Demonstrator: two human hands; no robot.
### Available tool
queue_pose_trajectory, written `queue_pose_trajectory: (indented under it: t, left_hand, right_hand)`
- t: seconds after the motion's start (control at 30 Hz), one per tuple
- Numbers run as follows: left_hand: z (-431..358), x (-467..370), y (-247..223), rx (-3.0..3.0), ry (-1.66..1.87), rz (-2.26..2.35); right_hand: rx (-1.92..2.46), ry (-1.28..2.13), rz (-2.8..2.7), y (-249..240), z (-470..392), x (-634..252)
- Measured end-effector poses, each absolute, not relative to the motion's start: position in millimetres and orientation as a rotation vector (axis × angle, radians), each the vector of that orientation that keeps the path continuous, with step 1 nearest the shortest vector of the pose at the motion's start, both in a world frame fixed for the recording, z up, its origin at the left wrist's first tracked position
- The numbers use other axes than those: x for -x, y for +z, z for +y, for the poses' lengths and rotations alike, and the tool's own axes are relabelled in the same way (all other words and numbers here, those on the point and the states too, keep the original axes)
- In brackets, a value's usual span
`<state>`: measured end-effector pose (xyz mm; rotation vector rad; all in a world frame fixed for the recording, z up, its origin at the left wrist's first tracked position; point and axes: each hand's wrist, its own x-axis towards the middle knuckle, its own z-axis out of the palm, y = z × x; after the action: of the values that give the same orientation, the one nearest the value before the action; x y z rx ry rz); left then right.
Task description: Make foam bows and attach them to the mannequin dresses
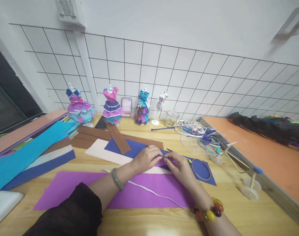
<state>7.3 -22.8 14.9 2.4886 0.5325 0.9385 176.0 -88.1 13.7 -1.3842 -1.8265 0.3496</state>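
A small, narrow piece of dark blue material (pixel 163 156) is held just above the work surface, between the two hands. The left hand (pixel 149 158) pinches it between closed thumb and forefinger, its other fingers curled; the right hand (pixel 178 165) meets it with thumb and fingertips closed on the same piece. Whether it is paper or cloth I cannot tell.

With the piece at the dial's centre and twelve toward the wall, a large, flat bright purple sheet (pixel 139 200) spreads from five to eight o'clock, crossed by a thin white ribbon (pixel 151 191). A thin round hoop (pixel 210 171) lies between three and four on dark blue sheeting (pixel 211 179). Toward ten, a flat brown strip (pixel 118 139) overlaps more blue; a long pale pink sheet (pixel 96 150) sits near nine.

Farther out, a tangled heap of ribbon scraps (pixel 197 127) lies at two. A bare white miniature mannequin (pixel 161 102) stands at twelve, a clear glass (pixel 172 118) just beside it, and three miniature mannequins in ruffled dresses (pixel 112 109) stand from ten to past eleven.
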Motion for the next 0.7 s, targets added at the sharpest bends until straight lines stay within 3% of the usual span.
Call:
queue_pose_trajectory:
  t: [0.23, 0.37, 0.7]
  left_hand:
    - [-24.9, -16.7, 6.9, -1.931, 0.908, 0.764]
    - [-29.6, -24.6, 7.8, -1.626, 0.803, 0.654]
    - [-39.3, -30.7, 20.1, -1.344, 0.842, 0.646]
  right_hand:
    - [1.393, 0.331, -1.598, 15.2, -88.4, -177.9]
    - [1.367, 0.231, -1.537, 17.5, -90.5, -175.6]
    - [1.276, 0.099, -1.557, 21.0, -96.4, -165.2]
